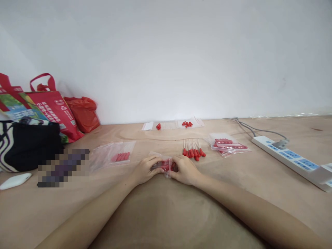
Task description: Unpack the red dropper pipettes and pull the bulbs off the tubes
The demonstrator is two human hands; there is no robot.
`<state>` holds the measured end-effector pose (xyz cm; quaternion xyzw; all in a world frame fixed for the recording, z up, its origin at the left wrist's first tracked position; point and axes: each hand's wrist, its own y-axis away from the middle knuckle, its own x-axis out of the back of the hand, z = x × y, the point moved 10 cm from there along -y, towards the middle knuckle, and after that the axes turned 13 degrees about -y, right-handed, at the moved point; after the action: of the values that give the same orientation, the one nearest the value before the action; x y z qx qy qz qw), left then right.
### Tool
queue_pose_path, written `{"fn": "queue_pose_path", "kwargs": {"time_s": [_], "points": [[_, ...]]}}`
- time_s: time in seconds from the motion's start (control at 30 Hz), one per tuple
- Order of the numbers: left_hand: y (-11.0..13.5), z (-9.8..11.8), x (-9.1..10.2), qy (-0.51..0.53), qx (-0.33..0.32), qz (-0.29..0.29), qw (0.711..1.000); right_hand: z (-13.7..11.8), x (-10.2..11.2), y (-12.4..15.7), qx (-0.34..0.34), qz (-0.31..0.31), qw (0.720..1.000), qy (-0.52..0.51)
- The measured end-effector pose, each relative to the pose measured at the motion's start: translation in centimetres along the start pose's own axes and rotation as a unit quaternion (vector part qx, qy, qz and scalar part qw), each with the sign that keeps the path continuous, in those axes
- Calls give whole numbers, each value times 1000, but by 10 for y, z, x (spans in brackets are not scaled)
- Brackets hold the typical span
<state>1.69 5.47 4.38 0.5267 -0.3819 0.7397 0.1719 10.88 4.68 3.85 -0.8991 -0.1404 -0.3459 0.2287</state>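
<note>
Both hands grip a clear plastic bag (168, 166) with red rubber bulbs inside, low over the middle of the table. My left hand (145, 169) is closed on the bag's left side. Closed on its right side is my right hand (187, 170); the fingers partly hide the contents. Just beyond the right hand lie several droppers (194, 151), clear thin tubes with red bulbs toward me. To the left rests a flat clear zip bag (121, 156) with several red bulbs in a row. Stacked zip bags (228, 144) of red bulbs lie to the right.
By the wall are loose red bulbs (187, 123) and clear tubes (168, 126) on plastic bags. A white power strip (287, 155) with a grey cable stands right. At left are red shopping bags (62, 114), a black cloth bag (33, 143), a white object (15, 180) and a pixelated patch.
</note>
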Motion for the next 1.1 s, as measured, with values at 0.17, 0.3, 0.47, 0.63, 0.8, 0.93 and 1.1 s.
{"fn": "queue_pose_path", "kwargs": {"time_s": [0.17,0.3,0.47,0.63,0.8,0.93,1.1], "points": [[1,-2,-2,2,-5,-2,1000,-3,0,2,-2,-2,999,32],[1,-3,-3,1,-5,-2,1000,-1,-3,0,2,-13,999,-47],[1,-2,-3,3,-8,-6,1000,5,-5,1,-8,-21,992,-126],[1,-2,-2,1,-4,-8,1000,12,-5,4,-28,-19,987,-158],[0,-2,-3,4,3,-19,1000,7,-4,4,-12,-16,981,-192],[0,-4,-3,-1,13,-20,1000,19,-8,7,-74,-18,947,-312],[-1,-4,-2,4,9,-9,1000,46,-12,18,-178,1,875,-449]]}}
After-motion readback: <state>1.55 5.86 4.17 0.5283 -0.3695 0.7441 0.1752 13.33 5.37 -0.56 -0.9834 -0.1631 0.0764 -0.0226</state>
